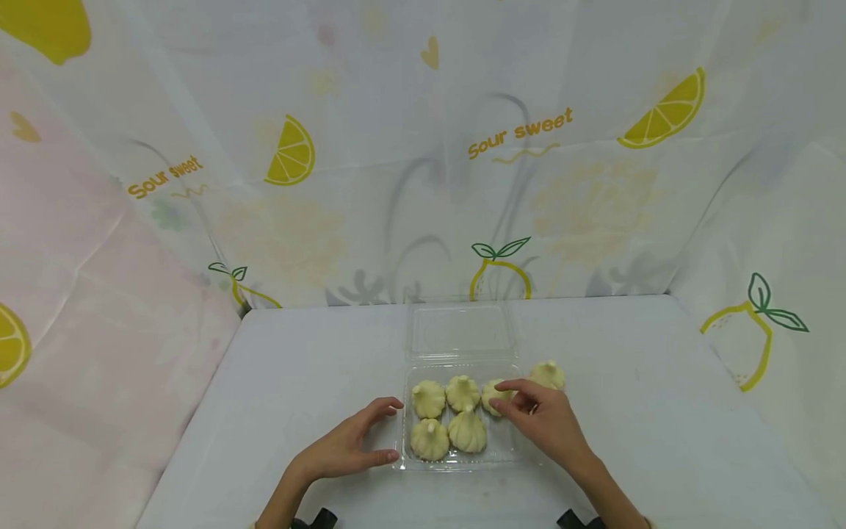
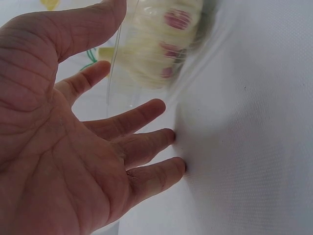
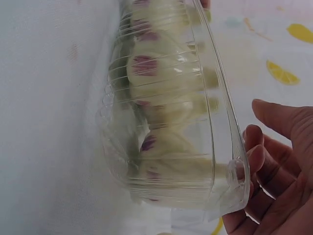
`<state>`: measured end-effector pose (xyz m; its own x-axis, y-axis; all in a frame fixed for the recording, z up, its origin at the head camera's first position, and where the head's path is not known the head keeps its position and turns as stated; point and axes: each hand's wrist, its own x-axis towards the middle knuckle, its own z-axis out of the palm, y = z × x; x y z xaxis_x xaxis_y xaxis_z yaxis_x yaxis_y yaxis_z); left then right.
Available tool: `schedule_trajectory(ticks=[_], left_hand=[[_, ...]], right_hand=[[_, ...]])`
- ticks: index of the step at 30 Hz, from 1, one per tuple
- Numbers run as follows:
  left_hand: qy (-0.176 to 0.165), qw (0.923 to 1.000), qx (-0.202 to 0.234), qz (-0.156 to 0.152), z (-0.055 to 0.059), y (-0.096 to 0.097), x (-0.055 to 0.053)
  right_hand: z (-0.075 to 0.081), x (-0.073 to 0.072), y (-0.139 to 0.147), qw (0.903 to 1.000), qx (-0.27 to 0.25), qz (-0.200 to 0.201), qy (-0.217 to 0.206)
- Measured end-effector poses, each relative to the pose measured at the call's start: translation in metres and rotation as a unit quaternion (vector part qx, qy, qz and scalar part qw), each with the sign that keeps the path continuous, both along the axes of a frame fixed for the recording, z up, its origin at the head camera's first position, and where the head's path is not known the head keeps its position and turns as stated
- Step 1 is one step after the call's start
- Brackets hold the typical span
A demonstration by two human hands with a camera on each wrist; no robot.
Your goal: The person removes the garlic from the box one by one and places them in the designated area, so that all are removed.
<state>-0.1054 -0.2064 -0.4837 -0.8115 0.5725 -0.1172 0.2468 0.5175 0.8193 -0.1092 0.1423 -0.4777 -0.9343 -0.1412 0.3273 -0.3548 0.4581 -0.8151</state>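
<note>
A clear plastic clamshell box lies with its lid open and holds several pale garlic bulbs, stems up, in two rows. My left hand is at the box's left side, thumb and fingers spread; in the left wrist view the palm holds nothing. My right hand is over the box's right side, its thumb and index fingertips close to the back-right garlic bulb. The right wrist view shows that hand with thumb and fingers apart at the rim, nothing between them.
One more garlic bulb sits outside the box, just behind my right hand. The transparent lid lies back toward the wall. A white table bears everything, and a lemon-print cloth hangs behind and at both sides.
</note>
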Motion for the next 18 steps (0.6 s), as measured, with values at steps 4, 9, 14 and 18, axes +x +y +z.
schedule_trajectory(ticks=[4,9,14,18], left_hand=[[0.001,1.0,-0.001,0.0,0.0,0.0,0.0],[-0.005,1.0,-0.004,0.003,0.001,0.001,0.0],[-0.006,1.0,-0.005,0.005,0.0,0.001,0.0],[-0.005,1.0,-0.006,0.006,0.0,0.001,0.0]], right_hand=[[0.001,0.001,-0.004,0.9998,0.003,0.009,-0.016],[0.002,0.003,-0.008,0.9992,0.0,0.029,-0.027],[0.001,0.004,-0.012,0.9986,0.006,0.04,-0.033],[0.001,0.004,-0.015,0.9983,0.024,0.046,-0.028]])
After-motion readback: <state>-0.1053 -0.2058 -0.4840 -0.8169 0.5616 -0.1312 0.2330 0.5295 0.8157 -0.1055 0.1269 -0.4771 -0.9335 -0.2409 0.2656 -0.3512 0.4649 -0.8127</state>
